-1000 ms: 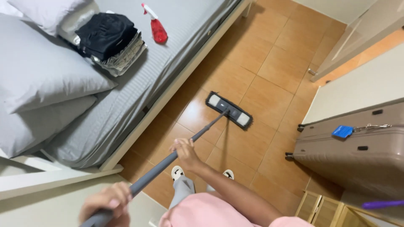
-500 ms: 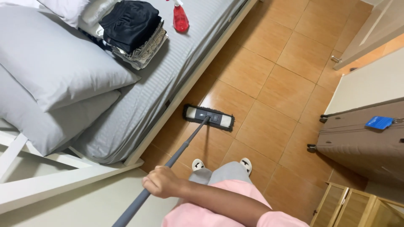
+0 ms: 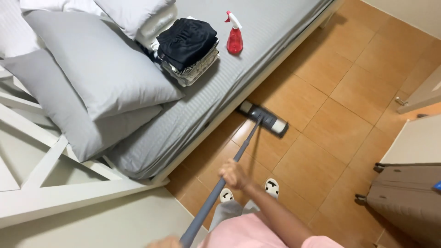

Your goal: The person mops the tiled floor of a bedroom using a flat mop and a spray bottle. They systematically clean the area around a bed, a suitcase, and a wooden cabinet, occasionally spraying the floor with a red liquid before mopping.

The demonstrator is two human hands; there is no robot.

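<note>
You look down on an orange-brown tiled floor (image 3: 340, 110) beside a bed (image 3: 257, 59) made up in a grey striped sheet, with grey pillows (image 3: 101, 78) stacked near its white slatted frame (image 3: 50, 183). On the sheet lie a pile of folded clothes (image 3: 188, 48) and a red spray bottle (image 3: 234, 34). At the right edge stands a brown suitcase (image 3: 409, 202), and above it a pale door (image 3: 425, 94).

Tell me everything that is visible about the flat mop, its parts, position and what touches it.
The flat mop has a long grey pole and a flat rectangular head, dark with pale ends. The head lies on the orange tiled floor against the bed's edge. The pole slants up toward the person. The right hand grips mid-pole; the left hand, at the frame's bottom, holds near its upper end.
</note>
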